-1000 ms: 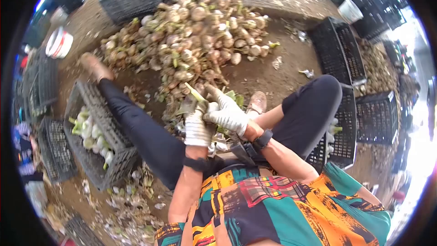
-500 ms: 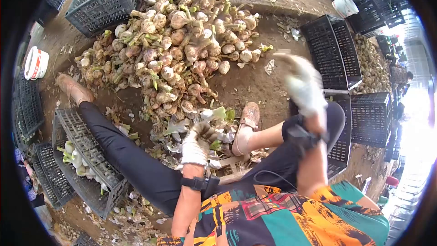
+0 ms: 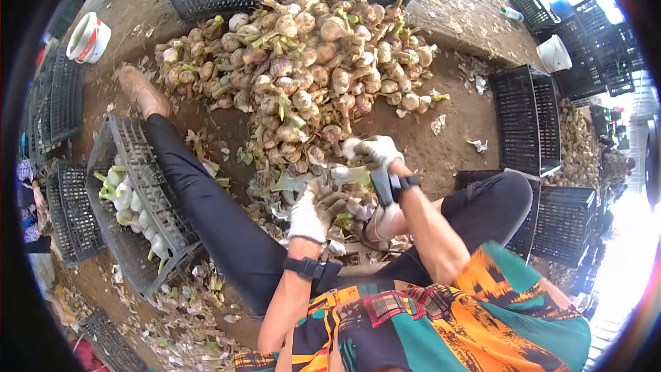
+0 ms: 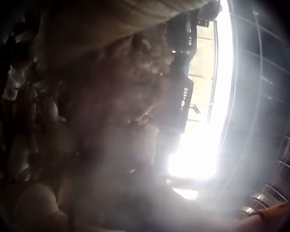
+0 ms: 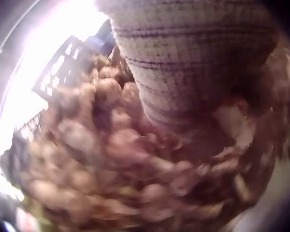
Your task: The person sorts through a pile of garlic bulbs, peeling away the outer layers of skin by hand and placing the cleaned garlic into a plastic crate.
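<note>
Swinging back from near the black crate (image 3: 516, 120) at the right, the gloved right hand (image 3: 379, 150) has come to the near edge of the heap of untrimmed garlic bulbs (image 3: 301, 100), its fingers turned toward the heap; whether they pinch a bulb, I cannot tell. The gloved left hand (image 3: 310, 215) has stayed low over the scattered peelings (image 3: 281, 212), and its grip is unclear too. The two hands are near each other but apart. That return suggests the work is back at the heap, while cleaner white bulbs (image 3: 124, 196) lie in the dark crate (image 3: 141, 155) beside the left leg (image 3: 206, 207)
</note>
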Demonstrator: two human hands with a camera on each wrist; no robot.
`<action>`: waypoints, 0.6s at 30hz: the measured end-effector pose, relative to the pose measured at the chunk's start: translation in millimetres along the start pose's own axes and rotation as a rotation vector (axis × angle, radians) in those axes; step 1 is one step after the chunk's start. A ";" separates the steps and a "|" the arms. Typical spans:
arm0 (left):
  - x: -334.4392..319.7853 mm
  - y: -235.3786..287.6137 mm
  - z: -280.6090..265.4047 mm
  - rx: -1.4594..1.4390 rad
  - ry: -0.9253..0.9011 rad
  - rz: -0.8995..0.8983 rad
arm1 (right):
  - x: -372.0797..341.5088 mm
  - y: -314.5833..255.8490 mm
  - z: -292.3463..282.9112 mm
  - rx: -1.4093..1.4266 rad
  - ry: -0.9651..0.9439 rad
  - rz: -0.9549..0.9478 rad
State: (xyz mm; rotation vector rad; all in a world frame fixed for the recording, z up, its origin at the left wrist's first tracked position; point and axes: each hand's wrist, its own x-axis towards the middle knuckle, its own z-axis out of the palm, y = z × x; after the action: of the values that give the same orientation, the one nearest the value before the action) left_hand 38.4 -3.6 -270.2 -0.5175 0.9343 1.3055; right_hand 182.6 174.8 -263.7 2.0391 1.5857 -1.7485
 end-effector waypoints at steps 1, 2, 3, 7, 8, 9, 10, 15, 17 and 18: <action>-13.3 0.6 17.8 0.048 -0.067 0.020 | -25.5 -4.9 17.1 0.240 -0.039 -0.022; -7.1 -1.4 16.1 0.005 -0.124 -0.001 | -45.9 -4.7 35.8 0.165 0.022 -0.253; 3.0 -3.9 8.8 -0.035 -0.180 -0.024 | -60.6 -4.4 53.1 0.093 0.085 -0.481; 15.6 11.9 -3.8 -0.153 -0.169 0.140 | -80.2 -10.7 78.5 -0.098 0.090 -0.577; 17.8 14.4 -14.1 -0.063 -0.191 0.220 | -85.8 -12.7 76.9 -0.035 0.021 -0.608; 10.6 16.8 -15.0 -0.057 -0.187 0.201 | -97.7 -16.8 71.8 0.027 -0.051 -0.635; -3.0 22.5 -10.4 -0.051 -0.184 0.184 | -107.8 -20.1 66.3 0.088 -0.124 -0.664; -63.4 27.8 32.2 0.084 -0.372 0.588 | -148.8 -25.1 39.7 0.830 -0.290 -0.209; -76.6 17.5 43.8 0.278 -0.391 0.709 | -160.6 -28.9 40.9 0.875 -0.314 -0.234; -84.3 12.8 47.7 0.352 -0.386 0.771 | -165.4 -32.0 42.2 0.897 -0.293 -0.278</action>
State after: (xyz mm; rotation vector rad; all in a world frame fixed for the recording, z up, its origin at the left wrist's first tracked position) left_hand 40.7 -12.2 -173.0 0.4102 1.0401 1.7839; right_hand 154.5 57.7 -138.5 1.6708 1.1244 -3.1026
